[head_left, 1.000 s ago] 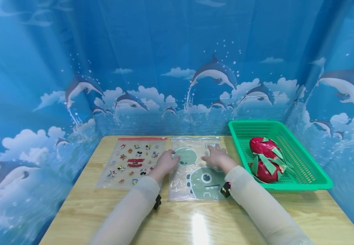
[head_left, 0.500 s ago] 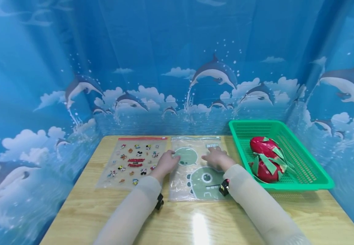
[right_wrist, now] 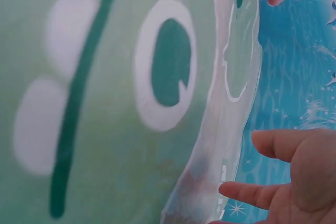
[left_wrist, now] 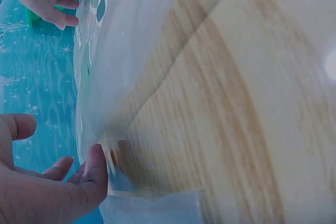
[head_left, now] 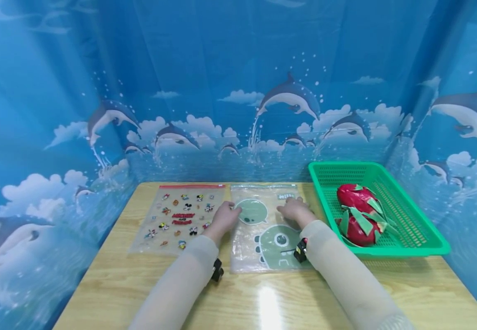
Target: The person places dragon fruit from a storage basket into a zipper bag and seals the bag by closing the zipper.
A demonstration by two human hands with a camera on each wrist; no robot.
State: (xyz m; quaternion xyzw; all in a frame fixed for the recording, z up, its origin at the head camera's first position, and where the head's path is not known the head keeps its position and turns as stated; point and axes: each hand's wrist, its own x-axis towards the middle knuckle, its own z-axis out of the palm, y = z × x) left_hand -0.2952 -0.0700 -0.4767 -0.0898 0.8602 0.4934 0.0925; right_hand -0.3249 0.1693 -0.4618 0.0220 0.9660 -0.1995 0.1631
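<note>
Monster-print zip bag [head_left: 265,228], one: flat on the counter [head_left: 139,286], laid out, seemingly unfilled. Left hand [head_left: 224,219] at its left edge, right hand [head_left: 297,211] at its far right; fingers loosely parted, no grip visible. Mickey and Friends zip bag [head_left: 176,208], one: flat, left, likewise unfilled. Dragon fruits [head_left: 353,195], two: in green basket [head_left: 407,251], right. Versus earlier: Monster-print zip bag slightly further right, right fingers more bunched.
</note>
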